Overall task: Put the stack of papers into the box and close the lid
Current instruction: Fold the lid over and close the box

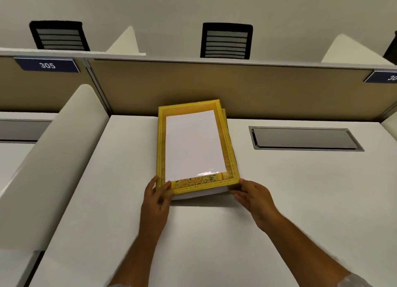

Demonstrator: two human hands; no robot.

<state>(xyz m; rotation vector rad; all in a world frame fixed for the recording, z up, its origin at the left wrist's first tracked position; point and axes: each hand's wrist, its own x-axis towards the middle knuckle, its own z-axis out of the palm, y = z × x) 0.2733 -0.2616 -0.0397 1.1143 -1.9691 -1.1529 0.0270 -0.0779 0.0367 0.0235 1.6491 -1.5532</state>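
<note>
Yellow box (194, 108) (lid (231, 157) on), papers (191, 142) inside

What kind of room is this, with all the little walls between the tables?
Probably a study room or library reading hall. Tan divider panels split white desks into booths, a numbered sign reading 305 marks a seat, and office chairs stand behind.

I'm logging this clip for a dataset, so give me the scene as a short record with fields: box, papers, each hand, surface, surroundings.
box: yellow patterned box with clear-window lid, lying flat on the desk against the partition
papers: white stack seen through the lid window; its near edge also shows under the lid's near edge
left hand: left hand gripping the lid's near left corner
right hand: right hand gripping the lid's near right corner
surface: white desk with a grey cable hatch
surroundings: tan partition, two black chairs behind
</note>
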